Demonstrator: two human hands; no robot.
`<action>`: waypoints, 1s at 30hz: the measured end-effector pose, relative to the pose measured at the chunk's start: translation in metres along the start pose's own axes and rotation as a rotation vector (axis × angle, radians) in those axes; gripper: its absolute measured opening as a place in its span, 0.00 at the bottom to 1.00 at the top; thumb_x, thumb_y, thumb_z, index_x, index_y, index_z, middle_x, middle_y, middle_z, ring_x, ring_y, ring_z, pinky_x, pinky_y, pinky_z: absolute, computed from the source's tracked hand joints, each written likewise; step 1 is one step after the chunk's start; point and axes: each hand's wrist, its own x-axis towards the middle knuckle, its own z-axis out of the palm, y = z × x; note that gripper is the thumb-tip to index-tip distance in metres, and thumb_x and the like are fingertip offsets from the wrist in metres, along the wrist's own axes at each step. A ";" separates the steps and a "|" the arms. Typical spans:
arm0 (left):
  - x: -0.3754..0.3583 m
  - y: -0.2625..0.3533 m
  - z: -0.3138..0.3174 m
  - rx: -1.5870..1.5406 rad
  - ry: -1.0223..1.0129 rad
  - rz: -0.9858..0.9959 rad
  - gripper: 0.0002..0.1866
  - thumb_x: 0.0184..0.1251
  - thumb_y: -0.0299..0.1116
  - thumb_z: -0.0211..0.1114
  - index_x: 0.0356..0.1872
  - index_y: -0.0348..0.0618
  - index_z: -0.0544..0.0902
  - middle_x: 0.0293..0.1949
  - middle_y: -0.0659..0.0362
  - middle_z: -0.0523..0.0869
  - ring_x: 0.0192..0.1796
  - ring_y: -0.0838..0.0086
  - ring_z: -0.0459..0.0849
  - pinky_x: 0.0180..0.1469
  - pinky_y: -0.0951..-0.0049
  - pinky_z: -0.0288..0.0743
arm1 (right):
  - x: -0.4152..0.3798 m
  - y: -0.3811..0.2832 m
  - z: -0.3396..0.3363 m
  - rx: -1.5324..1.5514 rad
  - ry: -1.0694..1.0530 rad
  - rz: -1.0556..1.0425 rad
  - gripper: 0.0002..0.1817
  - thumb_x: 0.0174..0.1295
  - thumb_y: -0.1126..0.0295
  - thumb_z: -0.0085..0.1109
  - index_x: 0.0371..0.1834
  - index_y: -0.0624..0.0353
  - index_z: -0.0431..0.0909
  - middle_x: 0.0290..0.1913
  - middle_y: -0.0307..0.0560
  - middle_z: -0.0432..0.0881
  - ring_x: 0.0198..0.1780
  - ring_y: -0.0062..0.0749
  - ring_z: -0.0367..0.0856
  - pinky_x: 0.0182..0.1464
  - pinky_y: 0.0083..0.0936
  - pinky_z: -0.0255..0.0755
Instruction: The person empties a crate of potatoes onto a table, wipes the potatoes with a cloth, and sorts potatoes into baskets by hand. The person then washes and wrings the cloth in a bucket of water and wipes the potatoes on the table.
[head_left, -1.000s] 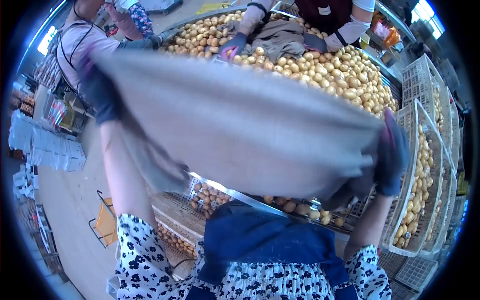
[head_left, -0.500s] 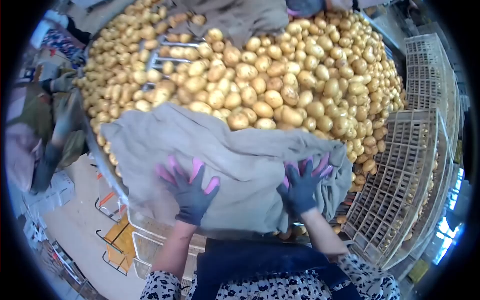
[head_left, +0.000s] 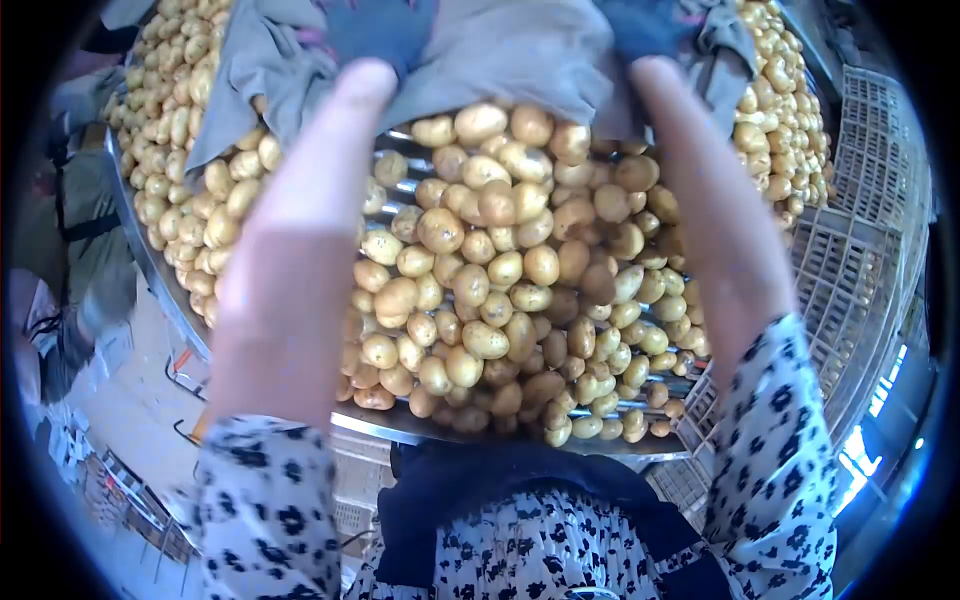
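A grey cloth (head_left: pixel 510 45) lies bunched over heaped yellow potatoes (head_left: pixel 470 250) at the far end of my reach. My left hand (head_left: pixel 375 32), in a dark glove with pink fingertips, rests on the cloth's left part, its visible fingers apart. On the right part, my right hand (head_left: pixel 648 28) wears the same kind of glove and presses on the cloth with fingers spread. The top edge cuts off part of both hands, and motion blurs them. Between my outstretched forearms, potatoes lie uncovered on metal bars (head_left: pixel 395 185).
Stacked plastic crates (head_left: pixel 850 240) stand along the right side. A metal rim (head_left: pixel 370 428) edges the potato table in front of my body. At the left, another person (head_left: pixel 95 230) stands close to the table's edge.
Both hands have moved forward, away from my body, and the cloth has moved with them. Potatoes and metal bars near me, covered before, now show.
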 end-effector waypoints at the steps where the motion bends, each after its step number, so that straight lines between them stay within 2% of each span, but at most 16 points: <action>1: -0.024 0.006 0.016 -0.142 -0.038 -0.054 0.30 0.66 0.53 0.46 0.62 0.43 0.67 0.66 0.45 0.60 0.68 0.49 0.53 0.65 0.41 0.43 | -0.012 -0.002 0.019 -0.297 0.061 -0.167 0.29 0.61 0.53 0.46 0.65 0.51 0.63 0.67 0.58 0.56 0.69 0.57 0.49 0.66 0.55 0.44; 2: -0.048 0.011 0.021 -0.286 -0.082 -0.105 0.31 0.66 0.54 0.46 0.65 0.48 0.64 0.69 0.43 0.52 0.71 0.41 0.43 0.66 0.37 0.33 | -0.023 -0.003 0.030 -0.599 0.114 -0.327 0.24 0.63 0.59 0.47 0.62 0.51 0.67 0.62 0.58 0.66 0.65 0.57 0.57 0.63 0.53 0.54; 4: -0.093 0.019 -0.039 -0.033 -0.176 0.070 0.26 0.68 0.43 0.45 0.64 0.43 0.64 0.69 0.46 0.55 0.70 0.41 0.46 0.68 0.40 0.32 | -0.091 -0.003 -0.020 -0.658 0.291 -0.685 0.23 0.64 0.59 0.45 0.63 0.44 0.65 0.63 0.48 0.67 0.65 0.54 0.61 0.62 0.55 0.55; 6: -0.130 0.006 -0.073 0.016 -0.446 0.251 0.23 0.66 0.39 0.48 0.62 0.43 0.67 0.66 0.45 0.61 0.69 0.45 0.51 0.69 0.46 0.35 | -0.142 0.007 -0.016 -0.006 0.293 -0.627 0.21 0.64 0.56 0.46 0.61 0.38 0.68 0.63 0.39 0.68 0.65 0.49 0.62 0.63 0.58 0.51; 7: -0.130 0.001 -0.086 0.017 -0.440 0.270 0.23 0.66 0.39 0.48 0.62 0.43 0.67 0.66 0.45 0.61 0.69 0.45 0.51 0.69 0.46 0.35 | -0.144 0.016 -0.018 -0.004 0.296 -0.607 0.21 0.64 0.56 0.46 0.61 0.38 0.68 0.63 0.39 0.68 0.65 0.49 0.62 0.63 0.58 0.51; 9: -0.122 -0.011 -0.111 -0.366 -0.875 0.153 0.21 0.62 0.34 0.54 0.57 0.43 0.70 0.64 0.48 0.64 0.66 0.45 0.59 0.66 0.46 0.49 | -0.144 0.041 -0.034 0.098 0.193 -0.843 0.23 0.60 0.52 0.50 0.60 0.37 0.68 0.64 0.41 0.65 0.65 0.45 0.62 0.61 0.66 0.47; 10: -0.123 -0.024 -0.104 -0.369 -0.872 0.168 0.21 0.62 0.34 0.54 0.57 0.43 0.70 0.64 0.48 0.64 0.66 0.45 0.59 0.66 0.46 0.49 | -0.136 0.051 -0.047 0.055 0.190 -0.819 0.26 0.59 0.46 0.51 0.61 0.32 0.68 0.62 0.36 0.68 0.67 0.43 0.58 0.66 0.58 0.42; 12: -0.125 -0.052 -0.082 -0.540 -0.464 0.401 0.19 0.62 0.37 0.57 0.52 0.43 0.72 0.60 0.48 0.69 0.65 0.53 0.63 0.64 0.52 0.54 | -0.102 0.075 -0.054 -0.069 0.288 -0.629 0.27 0.59 0.44 0.50 0.62 0.33 0.66 0.61 0.32 0.68 0.63 0.43 0.63 0.64 0.62 0.42; 14: -0.112 -0.057 -0.107 -0.549 -0.413 0.288 0.18 0.61 0.38 0.60 0.51 0.43 0.74 0.58 0.48 0.71 0.64 0.57 0.66 0.64 0.54 0.56 | -0.073 0.105 -0.060 0.084 0.312 -0.380 0.28 0.57 0.42 0.49 0.61 0.34 0.66 0.60 0.32 0.69 0.62 0.43 0.64 0.63 0.63 0.43; 15: -0.110 -0.060 -0.127 -0.700 -0.382 0.175 0.18 0.60 0.37 0.60 0.50 0.43 0.75 0.56 0.49 0.73 0.63 0.58 0.67 0.65 0.55 0.55 | -0.074 0.111 -0.075 -0.144 0.395 -0.362 0.33 0.57 0.42 0.52 0.66 0.33 0.60 0.60 0.40 0.70 0.62 0.45 0.64 0.64 0.52 0.49; 18: -0.133 -0.072 -0.158 -0.670 -0.460 0.196 0.17 0.59 0.36 0.62 0.48 0.44 0.77 0.54 0.51 0.76 0.60 0.59 0.70 0.64 0.55 0.55 | -0.111 0.111 -0.105 0.119 0.346 -0.544 0.22 0.54 0.66 0.57 0.55 0.47 0.69 0.48 0.46 0.73 0.50 0.41 0.71 0.56 0.44 0.62; 20: -0.148 -0.081 -0.158 -0.461 -0.573 0.330 0.17 0.59 0.36 0.62 0.48 0.45 0.77 0.52 0.52 0.77 0.59 0.60 0.72 0.63 0.55 0.56 | -0.161 0.093 -0.084 0.157 -0.095 -0.640 0.19 0.51 0.68 0.57 0.49 0.52 0.71 0.43 0.46 0.74 0.47 0.40 0.72 0.53 0.39 0.65; 22: -0.171 -0.089 -0.139 -0.343 -0.219 0.381 0.18 0.56 0.36 0.63 0.49 0.47 0.78 0.46 0.57 0.80 0.53 0.61 0.74 0.57 0.57 0.61 | -0.191 0.068 -0.057 0.135 0.212 -0.801 0.18 0.50 0.70 0.55 0.47 0.51 0.71 0.40 0.43 0.74 0.46 0.39 0.72 0.50 0.39 0.67; 24: -0.154 -0.072 -0.135 -0.330 -0.170 0.333 0.18 0.56 0.37 0.63 0.49 0.52 0.78 0.40 0.59 0.80 0.48 0.61 0.75 0.52 0.57 0.62 | -0.184 0.056 -0.033 0.134 0.380 -0.763 0.16 0.51 0.70 0.54 0.45 0.48 0.72 0.38 0.41 0.73 0.45 0.38 0.72 0.49 0.39 0.67; 26: -0.146 -0.059 -0.130 -0.158 -0.236 0.332 0.18 0.54 0.39 0.63 0.48 0.57 0.79 0.33 0.60 0.79 0.44 0.61 0.76 0.52 0.57 0.62 | -0.174 0.038 -0.040 0.185 0.028 -0.573 0.20 0.54 0.75 0.46 0.51 0.47 0.72 0.47 0.41 0.73 0.52 0.40 0.72 0.52 0.38 0.67; 30: -0.139 -0.066 -0.114 -0.087 -0.304 0.211 0.16 0.53 0.39 0.63 0.46 0.59 0.81 0.27 0.61 0.79 0.39 0.63 0.77 0.53 0.57 0.62 | -0.145 0.047 -0.045 0.242 -0.216 -0.582 0.12 0.61 0.69 0.45 0.46 0.47 0.73 0.45 0.48 0.78 0.49 0.45 0.76 0.47 0.40 0.70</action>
